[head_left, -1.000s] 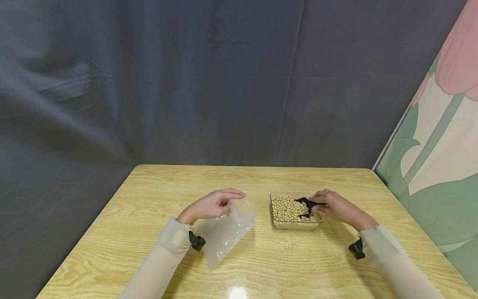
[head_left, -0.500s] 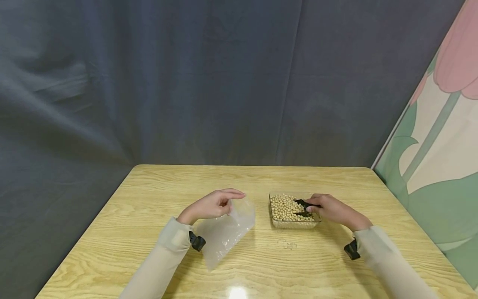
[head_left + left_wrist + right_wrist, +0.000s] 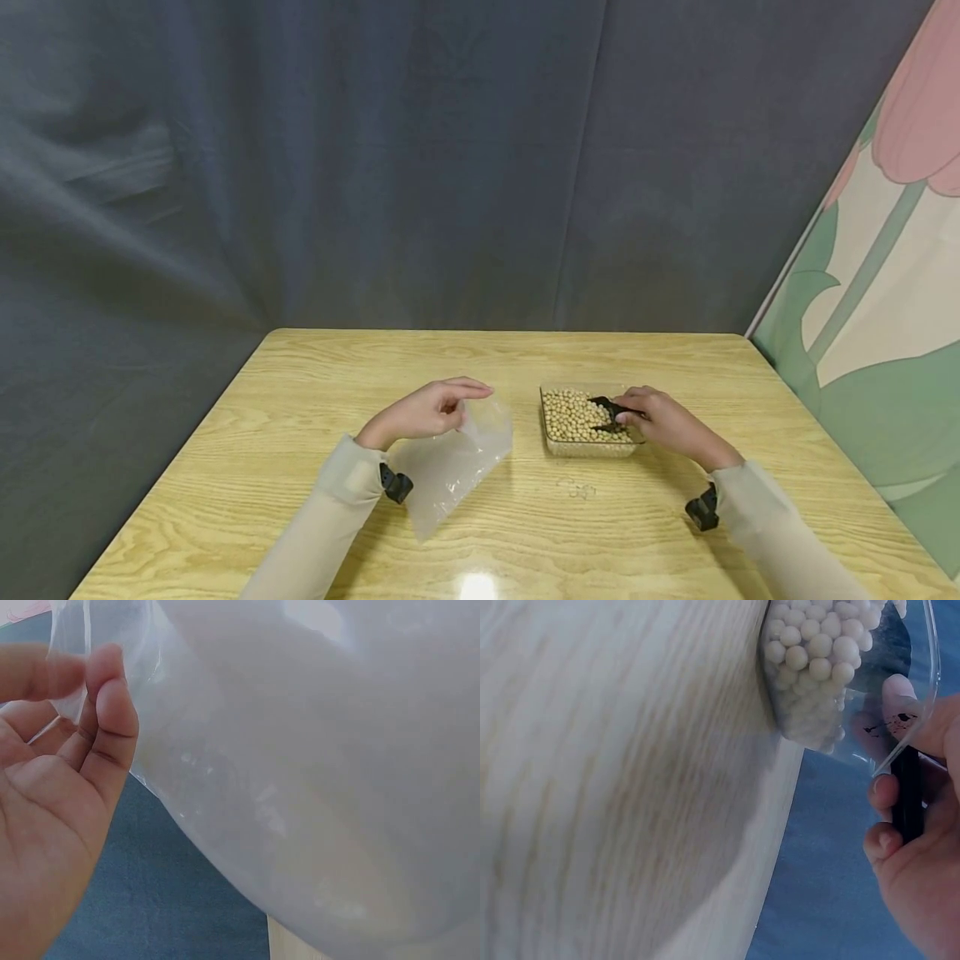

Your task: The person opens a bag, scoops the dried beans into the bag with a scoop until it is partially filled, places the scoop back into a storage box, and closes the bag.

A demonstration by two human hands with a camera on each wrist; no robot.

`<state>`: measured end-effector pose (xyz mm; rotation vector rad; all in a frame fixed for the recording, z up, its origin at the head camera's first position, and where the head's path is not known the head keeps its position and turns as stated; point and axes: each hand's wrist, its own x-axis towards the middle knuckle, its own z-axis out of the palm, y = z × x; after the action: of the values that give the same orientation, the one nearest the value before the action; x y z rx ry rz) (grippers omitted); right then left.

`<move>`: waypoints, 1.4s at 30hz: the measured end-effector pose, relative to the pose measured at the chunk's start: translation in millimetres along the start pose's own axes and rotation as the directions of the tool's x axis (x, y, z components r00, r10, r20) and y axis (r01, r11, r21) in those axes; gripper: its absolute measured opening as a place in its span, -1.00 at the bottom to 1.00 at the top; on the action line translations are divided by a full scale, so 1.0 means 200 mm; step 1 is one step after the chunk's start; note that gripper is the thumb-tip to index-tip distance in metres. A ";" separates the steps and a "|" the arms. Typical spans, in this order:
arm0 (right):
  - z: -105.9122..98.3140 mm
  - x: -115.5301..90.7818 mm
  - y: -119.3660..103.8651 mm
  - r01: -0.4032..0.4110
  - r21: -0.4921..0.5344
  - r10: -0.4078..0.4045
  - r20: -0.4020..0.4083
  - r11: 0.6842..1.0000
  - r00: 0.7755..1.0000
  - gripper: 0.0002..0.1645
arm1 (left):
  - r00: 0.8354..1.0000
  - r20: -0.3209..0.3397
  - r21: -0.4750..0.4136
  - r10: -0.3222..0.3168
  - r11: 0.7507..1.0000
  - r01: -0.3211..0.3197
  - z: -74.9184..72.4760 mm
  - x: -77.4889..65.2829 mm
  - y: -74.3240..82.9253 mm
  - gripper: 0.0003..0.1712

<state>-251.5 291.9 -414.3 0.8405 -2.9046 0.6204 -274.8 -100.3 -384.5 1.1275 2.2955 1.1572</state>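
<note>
My left hand (image 3: 426, 412) pinches the upper edge of a translucent plastic bag (image 3: 457, 471), which hangs down over the table; in the left wrist view the bag (image 3: 300, 772) fills most of the picture. With curled fingers, my right hand (image 3: 670, 422) grips the handle of a black scoop (image 3: 611, 411). The scoop's head is pushed in among pale round beans in a clear rectangular container (image 3: 592, 451). In the right wrist view the black handle (image 3: 908, 796) runs through my fingers at the container's rim, and beans (image 3: 817, 645) press against its wall.
Both hands work above a wood-grain table (image 3: 300, 400). A few small clear loops (image 3: 576, 488) lie in front of the container. A dark curtain (image 3: 420, 167) hangs behind the table, and a flower-patterned panel (image 3: 885, 300) stands on the right.
My right hand has moved slightly left with the scoop, pushing it deeper into the beans. The left hand and the bag have stayed in place.
</note>
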 end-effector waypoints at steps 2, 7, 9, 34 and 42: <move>0.00 0.00 0.00 -0.002 0.007 0.002 -0.004 1.000 1.000 -0.58 | 1.000 -0.004 0.009 0.001 1.000 -0.001 0.00 0.00 0.00 -0.43; 0.01 -0.01 0.01 -0.012 0.021 0.012 -0.014 1.000 1.000 -0.58 | 1.000 -0.010 0.030 0.011 1.000 -0.011 0.00 -0.01 0.00 -0.44; 0.01 -0.01 0.02 -0.018 0.032 0.018 -0.013 0.999 1.000 -0.58 | 1.000 -0.010 0.030 0.014 0.999 -0.014 -0.01 -0.01 0.00 -0.44; 0.00 -0.02 0.05 -0.076 0.164 0.074 0.017 0.984 0.997 -0.51 | 1.000 -0.014 0.013 0.001 1.000 0.000 -0.01 0.00 -0.01 -0.43; 0.00 -0.02 0.05 -0.080 0.189 0.080 0.003 0.979 0.997 -0.52 | 1.000 -0.016 0.020 0.003 1.000 -0.002 -0.01 0.00 -0.02 -0.43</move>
<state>-252.6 301.6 -418.5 0.7403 -2.9216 0.9166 -277.6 -102.2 -386.0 1.1327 2.3230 1.1505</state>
